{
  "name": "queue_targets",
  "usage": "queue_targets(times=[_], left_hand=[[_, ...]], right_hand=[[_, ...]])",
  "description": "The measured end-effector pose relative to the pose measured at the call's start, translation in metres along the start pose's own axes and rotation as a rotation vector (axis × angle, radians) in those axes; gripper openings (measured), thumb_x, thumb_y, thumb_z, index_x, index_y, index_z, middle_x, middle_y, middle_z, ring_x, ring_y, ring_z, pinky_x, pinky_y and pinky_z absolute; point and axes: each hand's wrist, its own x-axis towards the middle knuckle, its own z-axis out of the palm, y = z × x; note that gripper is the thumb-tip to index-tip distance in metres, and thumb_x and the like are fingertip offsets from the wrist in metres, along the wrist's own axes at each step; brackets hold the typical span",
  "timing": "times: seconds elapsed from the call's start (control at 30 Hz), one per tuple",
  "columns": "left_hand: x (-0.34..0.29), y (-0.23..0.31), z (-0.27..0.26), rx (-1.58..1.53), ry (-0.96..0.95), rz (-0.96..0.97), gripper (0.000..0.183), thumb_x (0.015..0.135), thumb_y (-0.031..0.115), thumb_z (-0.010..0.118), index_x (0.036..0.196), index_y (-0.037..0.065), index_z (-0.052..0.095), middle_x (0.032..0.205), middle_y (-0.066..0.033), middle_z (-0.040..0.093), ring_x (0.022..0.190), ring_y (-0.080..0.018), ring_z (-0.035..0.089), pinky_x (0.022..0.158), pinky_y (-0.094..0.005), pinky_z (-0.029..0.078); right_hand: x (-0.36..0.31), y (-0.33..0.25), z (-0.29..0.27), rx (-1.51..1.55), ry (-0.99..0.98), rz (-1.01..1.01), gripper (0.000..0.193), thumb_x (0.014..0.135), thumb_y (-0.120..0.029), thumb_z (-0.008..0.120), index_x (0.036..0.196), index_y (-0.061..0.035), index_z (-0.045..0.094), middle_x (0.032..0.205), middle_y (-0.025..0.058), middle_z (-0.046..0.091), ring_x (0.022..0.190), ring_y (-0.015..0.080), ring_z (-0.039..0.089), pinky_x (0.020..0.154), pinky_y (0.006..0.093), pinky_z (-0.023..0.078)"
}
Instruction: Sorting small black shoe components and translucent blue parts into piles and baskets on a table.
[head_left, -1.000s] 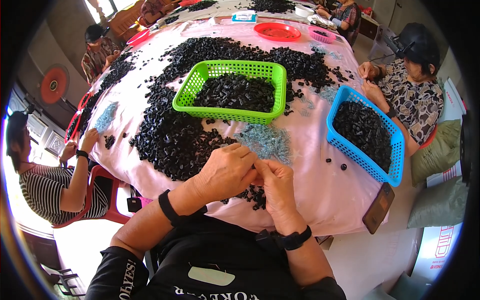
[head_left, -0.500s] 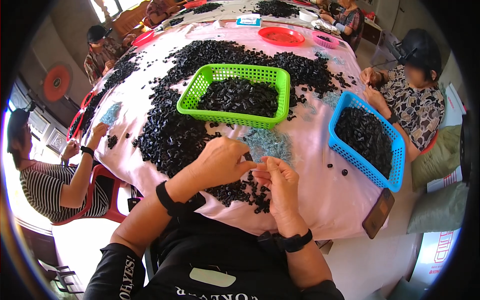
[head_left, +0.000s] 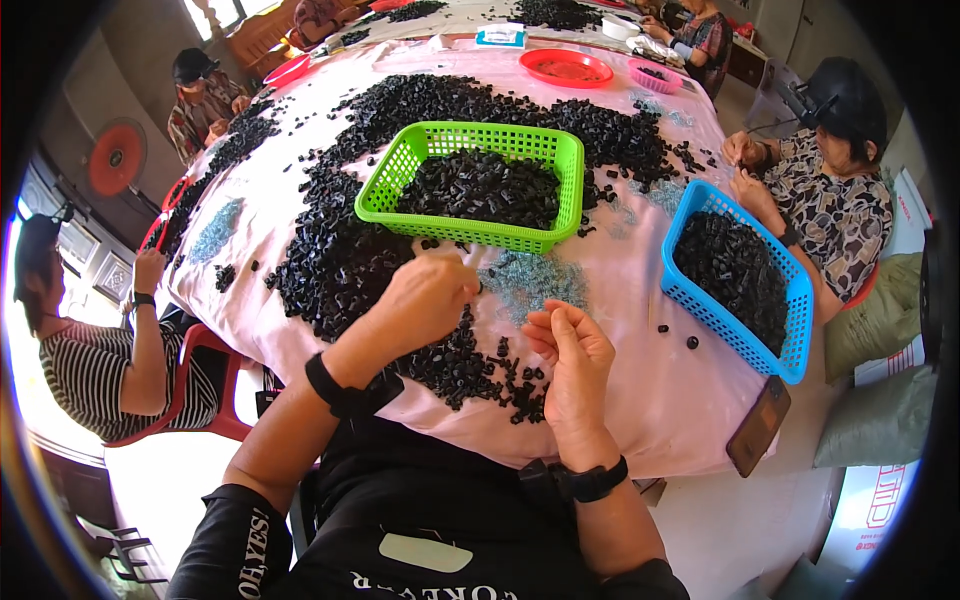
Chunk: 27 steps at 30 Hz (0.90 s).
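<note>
My left hand (head_left: 428, 296) is closed in a pinch over the table, with a small black plastic piece just showing at its fingertips. To its right, my right hand (head_left: 572, 355) has its thumb and fingers pressed together, and what they hold is too small to make out. A gap separates the two hands. Beyond my fingertips lies a pile of small clear bluish pieces (head_left: 535, 285). Small black plastic pieces (head_left: 325, 265) are heaped left of and under my left hand. Behind the clear pile stands a green basket (head_left: 470, 232) filled with similar black pieces.
A blue basket (head_left: 725, 330) of black pieces stands at the right, with a phone (head_left: 758, 427) at the table edge. A red tray (head_left: 566, 68) and a pink basket (head_left: 655, 77) sit farther back. Co-workers sit on both sides, the nearest right one in a patterned shirt (head_left: 835, 190).
My hands have moved apart: the left slightly left and toward the clear pile, the right slightly right. At the left, the co-worker in stripes has raised a hand toward the red-rimmed tray.
</note>
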Motion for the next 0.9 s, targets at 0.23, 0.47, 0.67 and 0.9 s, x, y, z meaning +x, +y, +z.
queue_targets(times=[0.23,0.47,0.67,0.9], left_hand=[[-0.016,0.001,0.011,0.082,-0.107,-0.050,0.008,0.080,0.004,0.062,0.085,0.003,0.069,0.083,-0.0131,0.067,0.085,-0.0353,0.065,0.077,-0.0439,0.051],[-0.018,-0.003,0.015,0.013,-0.025,-0.020,0.008,0.079,0.005,0.063,0.085,0.003,0.069,0.080,-0.0141,0.066,0.081,-0.0358,0.065,0.074,-0.0434,0.051],[-0.019,-0.006,0.006,0.049,-0.047,-0.025,0.009,0.079,0.005,0.061,0.083,0.004,0.069,0.080,-0.0143,0.066,0.081,-0.0354,0.066,0.072,-0.0437,0.052],[-0.020,-0.020,-0.011,0.129,0.103,-0.126,0.012,0.078,0.005,0.061,0.084,0.004,0.071,0.083,-0.0151,0.067,0.083,-0.0366,0.066,0.074,-0.0442,0.053]], right_hand=[[0.000,0.001,0.000,-0.023,0.001,-0.007,0.020,0.101,-0.017,0.061,0.110,0.0004,0.067,0.094,0.0095,0.072,0.081,0.0155,0.070,0.072,0.0248,0.055],[0.000,0.000,0.001,-0.016,-0.003,-0.004,0.020,0.101,-0.016,0.061,0.109,0.0004,0.068,0.093,0.0093,0.072,0.080,0.0151,0.070,0.073,0.0249,0.055],[0.000,0.000,0.000,-0.023,0.008,-0.008,0.020,0.101,-0.016,0.061,0.109,0.0005,0.068,0.093,0.0091,0.072,0.081,0.0155,0.070,0.073,0.0253,0.055],[0.001,0.000,0.000,-0.016,0.008,-0.028,0.020,0.101,-0.016,0.061,0.109,0.0010,0.068,0.093,0.0087,0.072,0.080,0.0156,0.070,0.074,0.0258,0.055]])
